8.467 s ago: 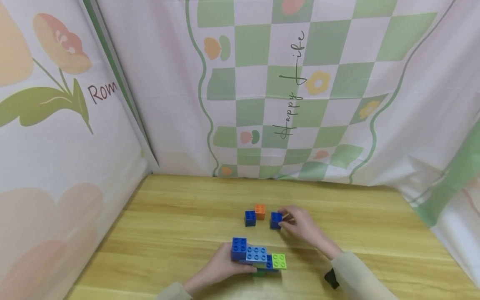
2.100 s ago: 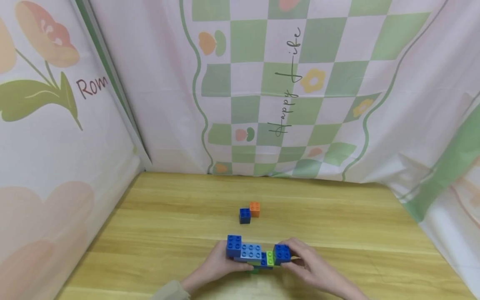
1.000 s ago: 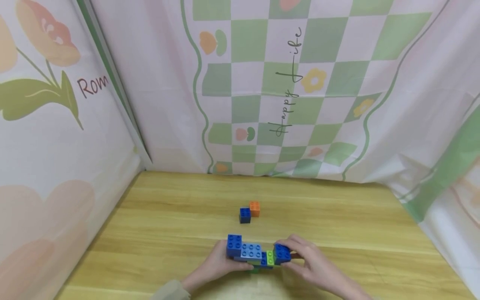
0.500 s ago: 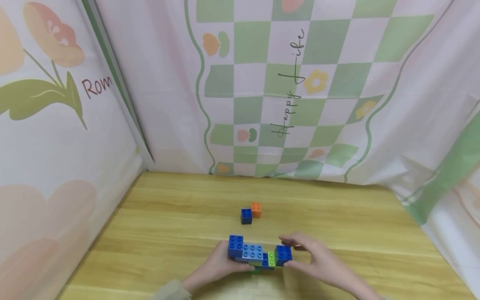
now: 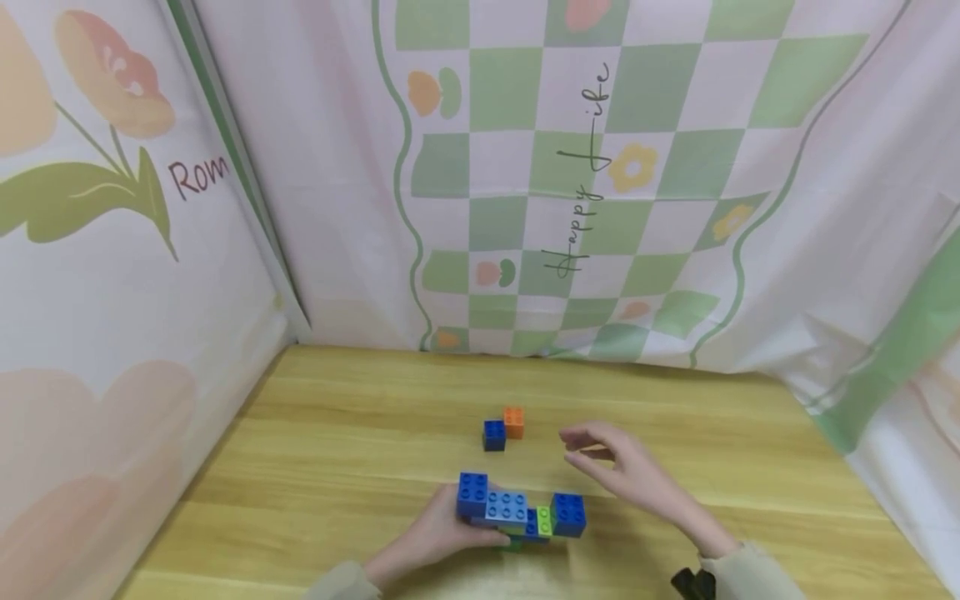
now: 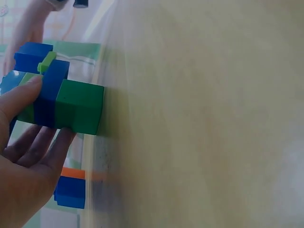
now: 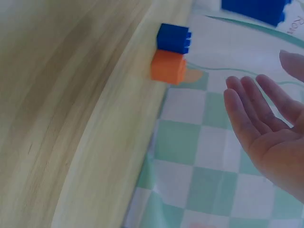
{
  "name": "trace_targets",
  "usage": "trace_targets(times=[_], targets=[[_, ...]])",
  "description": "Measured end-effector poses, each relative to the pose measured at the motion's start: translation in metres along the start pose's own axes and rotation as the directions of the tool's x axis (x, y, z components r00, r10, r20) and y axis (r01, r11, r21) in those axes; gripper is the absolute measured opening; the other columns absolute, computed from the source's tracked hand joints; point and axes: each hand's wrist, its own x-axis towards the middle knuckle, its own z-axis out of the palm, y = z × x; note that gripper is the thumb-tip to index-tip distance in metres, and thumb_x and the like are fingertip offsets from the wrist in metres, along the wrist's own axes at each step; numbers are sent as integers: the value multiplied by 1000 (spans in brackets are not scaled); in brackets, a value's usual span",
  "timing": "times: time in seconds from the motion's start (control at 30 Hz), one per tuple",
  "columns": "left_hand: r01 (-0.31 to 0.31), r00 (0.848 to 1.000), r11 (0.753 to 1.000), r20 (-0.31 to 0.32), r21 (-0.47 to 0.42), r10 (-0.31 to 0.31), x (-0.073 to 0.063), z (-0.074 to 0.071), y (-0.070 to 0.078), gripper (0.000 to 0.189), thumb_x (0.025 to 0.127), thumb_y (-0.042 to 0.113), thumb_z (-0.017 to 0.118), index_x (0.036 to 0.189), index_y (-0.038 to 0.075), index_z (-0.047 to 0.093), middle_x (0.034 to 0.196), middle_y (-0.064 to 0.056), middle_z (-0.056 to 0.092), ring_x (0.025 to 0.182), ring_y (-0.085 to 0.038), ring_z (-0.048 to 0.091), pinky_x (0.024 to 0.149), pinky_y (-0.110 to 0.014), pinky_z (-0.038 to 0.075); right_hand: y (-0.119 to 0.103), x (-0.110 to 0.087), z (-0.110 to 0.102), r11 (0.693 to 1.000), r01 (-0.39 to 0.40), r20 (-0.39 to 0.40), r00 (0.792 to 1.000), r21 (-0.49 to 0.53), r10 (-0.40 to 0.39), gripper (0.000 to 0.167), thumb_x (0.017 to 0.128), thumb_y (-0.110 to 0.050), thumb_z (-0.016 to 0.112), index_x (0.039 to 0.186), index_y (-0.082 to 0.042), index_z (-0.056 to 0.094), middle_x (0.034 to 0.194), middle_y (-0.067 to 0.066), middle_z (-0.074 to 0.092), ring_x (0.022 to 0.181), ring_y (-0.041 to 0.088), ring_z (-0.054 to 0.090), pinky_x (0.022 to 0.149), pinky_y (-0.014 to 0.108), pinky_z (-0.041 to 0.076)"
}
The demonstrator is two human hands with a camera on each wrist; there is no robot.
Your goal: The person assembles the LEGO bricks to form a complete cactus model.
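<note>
My left hand (image 5: 442,527) grips an assembly of toy building bricks above the table, thumb in front and fingers behind. A dark blue brick (image 5: 472,493) tops its left end, beside a light blue brick (image 5: 507,506). At the right end a blue brick (image 5: 568,514) sits on a lime green brick (image 5: 543,521), part of whose studs shows. The left wrist view shows a green brick (image 6: 80,107) at the bottom. My right hand (image 5: 628,468) hovers beyond the assembly's right end, fingers loosely extended and holding nothing.
A loose blue brick (image 5: 494,435) and an orange brick (image 5: 513,422) stand close together on the wooden table (image 5: 360,433), beyond the assembly. A patterned curtain (image 5: 502,167) hangs behind the table's far edge. A printed panel (image 5: 112,317) borders the left side.
My right hand brought the right-hand blue brick from the table onto the lime green brick, held it there, then let go and moved away toward the far side. My left hand kept its grip.
</note>
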Motion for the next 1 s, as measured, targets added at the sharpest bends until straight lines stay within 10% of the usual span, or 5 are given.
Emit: trace_targets(times=[0.33, 1.0], targets=[[72, 996, 997, -59, 31, -70, -3, -7, 8, 52, 75, 23, 86, 123, 19, 65, 121, -5, 71, 107, -10, 68, 94, -20, 55, 27, 27, 8, 996, -92, 49, 995, 12, 91, 30, 96, -19, 64, 122, -2, 63, 121, 22, 68, 105, 30, 68, 86, 29, 61], [27, 998, 998, -61, -49, -30, -12, -9, 14, 47, 77, 13, 84, 120, 10, 66, 114, -13, 73, 95, -2, 68, 87, -17, 56, 54, 69, 34, 996, -60, 110, 992, -61, 67, 36, 92, -13, 68, 122, 4, 60, 118, 24, 67, 101, 35, 69, 85, 38, 62]])
